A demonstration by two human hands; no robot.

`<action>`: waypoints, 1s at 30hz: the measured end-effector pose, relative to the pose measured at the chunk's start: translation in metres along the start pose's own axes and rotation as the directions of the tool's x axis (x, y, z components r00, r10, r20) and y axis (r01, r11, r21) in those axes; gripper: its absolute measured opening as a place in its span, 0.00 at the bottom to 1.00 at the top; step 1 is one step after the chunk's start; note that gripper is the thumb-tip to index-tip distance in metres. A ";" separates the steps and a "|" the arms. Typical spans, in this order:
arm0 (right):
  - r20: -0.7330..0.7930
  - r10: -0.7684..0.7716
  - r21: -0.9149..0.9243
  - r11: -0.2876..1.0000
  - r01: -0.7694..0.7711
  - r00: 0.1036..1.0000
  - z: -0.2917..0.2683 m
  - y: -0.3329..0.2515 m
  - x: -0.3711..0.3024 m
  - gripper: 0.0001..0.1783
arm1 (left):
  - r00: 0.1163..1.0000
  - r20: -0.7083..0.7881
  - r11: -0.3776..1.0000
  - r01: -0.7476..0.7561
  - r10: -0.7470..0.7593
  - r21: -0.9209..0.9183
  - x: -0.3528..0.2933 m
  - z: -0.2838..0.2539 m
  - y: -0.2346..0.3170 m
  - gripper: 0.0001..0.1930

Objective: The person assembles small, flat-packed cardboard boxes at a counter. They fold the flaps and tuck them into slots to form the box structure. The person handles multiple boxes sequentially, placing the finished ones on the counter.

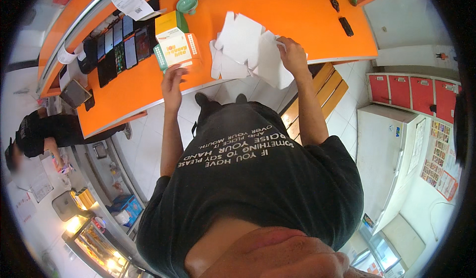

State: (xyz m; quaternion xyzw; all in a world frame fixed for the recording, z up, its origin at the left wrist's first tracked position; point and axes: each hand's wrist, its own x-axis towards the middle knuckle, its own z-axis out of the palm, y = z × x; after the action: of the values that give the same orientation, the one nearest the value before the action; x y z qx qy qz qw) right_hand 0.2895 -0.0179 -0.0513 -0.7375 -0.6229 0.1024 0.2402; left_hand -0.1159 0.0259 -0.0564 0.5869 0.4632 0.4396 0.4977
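Several unfolded white carton sheets (240, 37) lie overlapping at the orange counter's near edge. My right hand (293, 56) grips the upper right edge of one white carton sheet (271, 62), whose lower part hangs past the counter edge. To the left, printed cartons in white, orange, yellow and green (176, 45) are grouped on the counter. My left hand (173, 82) is just below them, its fingers apart and nothing visible in it. Whether its fingertips touch the lowest carton I cannot tell.
Several phones (119, 45) lie in rows at the left of the orange counter (297, 10). A green bowl (187, 4) stands behind the cartons, and a dark object (346, 26) lies at the right. A wooden bench (327, 92) is beyond my right forearm. Another person (44, 132) is at far left.
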 end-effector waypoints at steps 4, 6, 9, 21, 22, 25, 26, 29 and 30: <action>-0.019 -0.053 0.152 0.987 0.055 0.998 -0.045 -0.051 -0.006 0.08 | 0.940 0.332 0.994 0.099 -0.077 -0.050 -0.003 0.050 0.042 0.16; -0.070 -0.155 0.242 0.956 0.167 0.986 -0.049 -0.075 -0.010 0.08 | 0.890 0.444 0.975 0.180 -0.105 -0.129 -0.004 0.072 0.065 0.18; -0.128 -0.273 0.394 0.868 0.302 0.953 -0.052 -0.127 -0.026 0.09 | 0.918 0.395 0.858 0.238 -0.045 -0.455 -0.011 0.095 0.082 0.22; -0.145 -0.243 0.849 0.467 0.246 0.959 -0.040 -0.181 -0.039 0.08 | 0.948 -0.257 0.957 -0.235 0.187 -0.172 -0.017 0.065 0.094 0.14; -0.188 -0.235 0.860 0.430 0.275 0.954 -0.037 -0.185 -0.039 0.08 | 0.954 -0.254 0.987 -0.162 0.160 0.012 -0.020 0.063 0.094 0.15; -0.312 -0.229 0.851 0.365 0.378 0.922 -0.028 -0.202 -0.038 0.08 | 0.960 -0.260 0.906 0.019 0.102 0.424 -0.034 0.057 0.091 0.18; -0.351 -0.244 0.826 0.374 0.422 0.904 -0.029 -0.208 -0.038 0.08 | 0.965 -0.249 0.889 0.039 0.086 0.456 -0.037 0.057 0.091 0.18; -0.419 -0.290 0.771 0.386 0.506 0.860 -0.025 -0.218 -0.038 0.08 | 0.962 -0.248 0.981 -0.073 0.117 0.180 -0.045 0.059 0.086 0.18; -0.434 -0.304 0.756 0.388 0.527 0.848 -0.024 -0.218 -0.038 0.08 | 0.961 -0.253 0.993 -0.104 0.115 0.053 -0.045 0.059 0.085 0.18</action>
State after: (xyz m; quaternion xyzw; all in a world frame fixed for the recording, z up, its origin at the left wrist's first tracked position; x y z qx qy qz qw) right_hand 0.1030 -0.0367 0.0692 -0.3453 -0.6222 0.2476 0.6575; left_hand -0.0577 -0.0353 0.0183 0.5596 0.4990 0.5294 0.3971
